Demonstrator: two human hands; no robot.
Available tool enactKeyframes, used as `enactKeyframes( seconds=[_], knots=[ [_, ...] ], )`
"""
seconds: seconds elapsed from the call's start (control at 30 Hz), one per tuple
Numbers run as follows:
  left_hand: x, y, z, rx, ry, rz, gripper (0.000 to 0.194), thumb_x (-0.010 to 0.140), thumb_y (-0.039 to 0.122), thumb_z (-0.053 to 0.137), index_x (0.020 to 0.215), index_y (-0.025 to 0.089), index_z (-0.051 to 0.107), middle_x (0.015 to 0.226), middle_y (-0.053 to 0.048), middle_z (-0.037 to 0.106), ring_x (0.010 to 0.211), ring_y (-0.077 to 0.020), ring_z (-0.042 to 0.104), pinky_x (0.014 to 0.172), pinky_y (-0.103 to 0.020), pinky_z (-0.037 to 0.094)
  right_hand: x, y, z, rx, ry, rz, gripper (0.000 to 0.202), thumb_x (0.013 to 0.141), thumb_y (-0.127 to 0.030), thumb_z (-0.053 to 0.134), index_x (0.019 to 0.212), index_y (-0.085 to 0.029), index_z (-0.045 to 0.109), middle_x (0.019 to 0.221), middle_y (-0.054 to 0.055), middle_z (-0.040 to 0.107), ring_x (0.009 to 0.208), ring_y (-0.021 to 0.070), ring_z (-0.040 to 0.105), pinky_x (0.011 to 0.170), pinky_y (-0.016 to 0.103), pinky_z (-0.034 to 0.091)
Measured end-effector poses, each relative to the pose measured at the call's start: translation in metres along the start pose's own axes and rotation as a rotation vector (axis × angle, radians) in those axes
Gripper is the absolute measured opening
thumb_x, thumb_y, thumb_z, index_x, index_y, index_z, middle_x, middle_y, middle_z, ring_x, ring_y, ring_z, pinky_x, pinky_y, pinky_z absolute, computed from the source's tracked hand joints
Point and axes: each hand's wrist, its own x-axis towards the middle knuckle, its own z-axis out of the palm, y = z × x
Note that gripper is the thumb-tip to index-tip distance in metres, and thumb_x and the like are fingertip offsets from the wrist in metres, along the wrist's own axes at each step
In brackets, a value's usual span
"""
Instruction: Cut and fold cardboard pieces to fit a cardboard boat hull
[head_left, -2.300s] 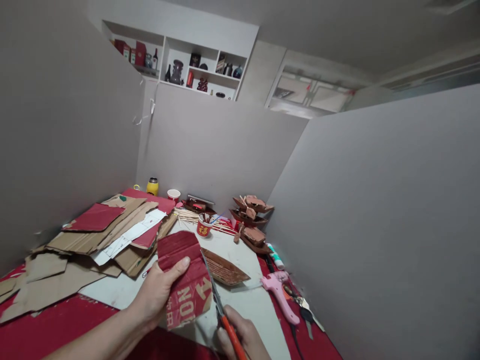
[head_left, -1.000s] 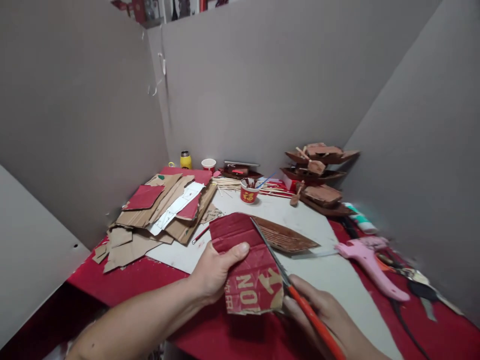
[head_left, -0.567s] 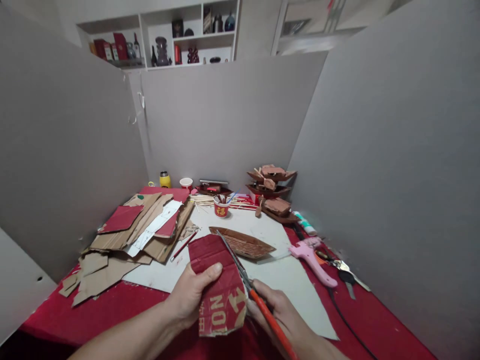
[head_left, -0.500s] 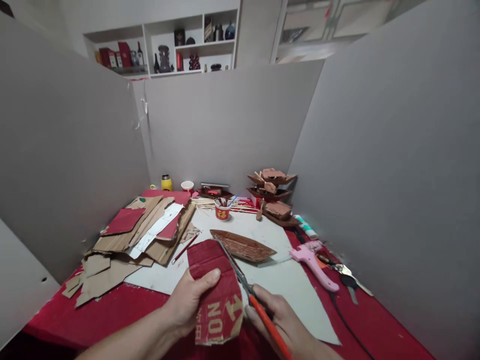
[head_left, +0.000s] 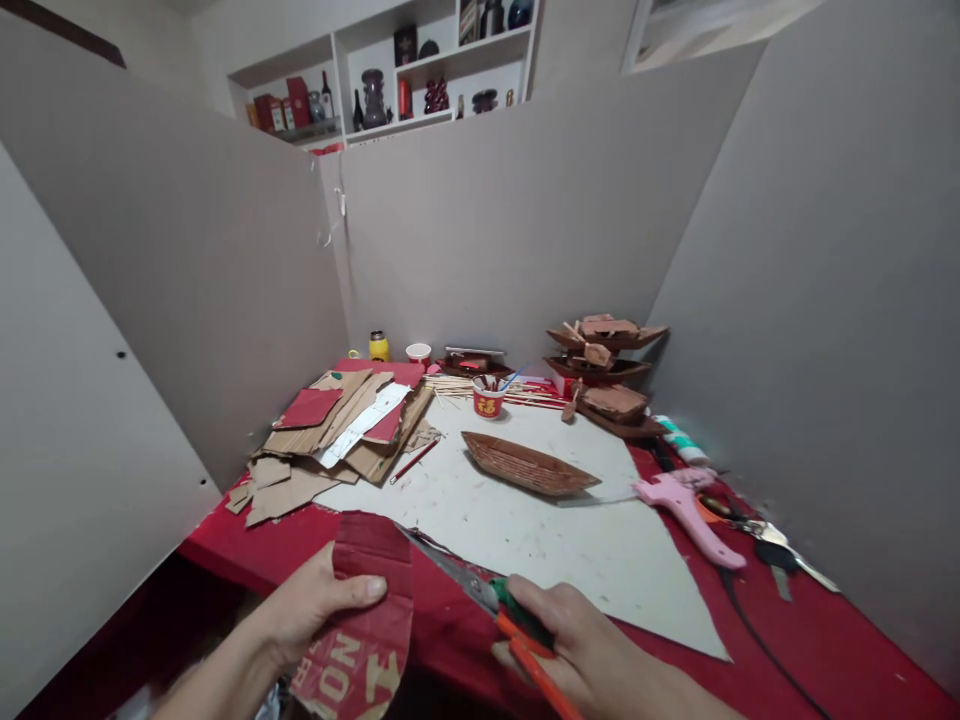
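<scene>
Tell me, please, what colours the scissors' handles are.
The scissors' handles are orange and green, which the head view shows best.

The red cardboard [head_left: 375, 580] between the hands is papery and creased, its printed face faintly shiny, while the scissors [head_left: 475, 589] show smooth grey metal blades and plastic-looking handles in orange and green. On the bench [head_left: 442, 600], whose front edge shows red and mostly matt, lie a flat, matt off-white sheet [head_left: 525, 540] marked with specks, a brown boat hull [head_left: 525, 464] with a ridged, wood-like surface, and, toward the right edge, a glue gun [head_left: 694, 515] of smooth pink plastic; the brown cardboard [head_left: 289, 492] near the left edge is matt, with rough, torn borders.
</scene>
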Motion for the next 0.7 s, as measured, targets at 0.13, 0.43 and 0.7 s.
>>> enactKeyframes(
  seconds=[0.13, 0.43, 0.7],
  knots=[
    [-0.016, -0.005, 0.003, 0.008, 0.001, 0.011, 0.039, 0.065, 0.028, 0.081, 0.1, 0.013, 0.073, 0.093, -0.012, 0.075, 0.087, -0.0277, 0.069, 0.087, -0.038, 0.048, -0.001, -0.005, 0.0, -0.006, -0.014, -0.036, 0.035, 0.084, -0.049, 0.054, 0.071, -0.023, 0.034, 0.055, -0.008, 0.034, 0.05, 0.0107, 0.024, 0.047, 0.024, 0.023],
    [-0.027, -0.021, 0.004, 0.181, 0.087, 0.153, 0.033, 0.07, 0.025, 0.078, 0.1, 0.015, 0.07, 0.105, -0.01, 0.073, 0.096, -0.0258, 0.066, 0.087, -0.035, 0.048, -0.006, -0.014, -0.007, -0.094, 0.025, -0.083, 0.03, 0.081, -0.043, 0.058, 0.072, -0.024, 0.037, 0.057, -0.007, 0.044, 0.05, 0.011, 0.027, 0.049, 0.023, 0.023],
    [-0.029, -0.007, -0.002, 0.262, -0.027, 0.12, 0.03, 0.073, 0.024, 0.076, 0.101, 0.016, 0.069, 0.1, -0.008, 0.074, 0.092, -0.023, 0.066, 0.089, -0.035, 0.047, -0.009, -0.009, -0.007, -0.184, 0.078, -0.141, 0.035, 0.081, -0.053, 0.056, 0.072, -0.024, 0.037, 0.055, -0.008, 0.035, 0.05, 0.012, 0.022, 0.048, 0.025, 0.019]
  ],
)
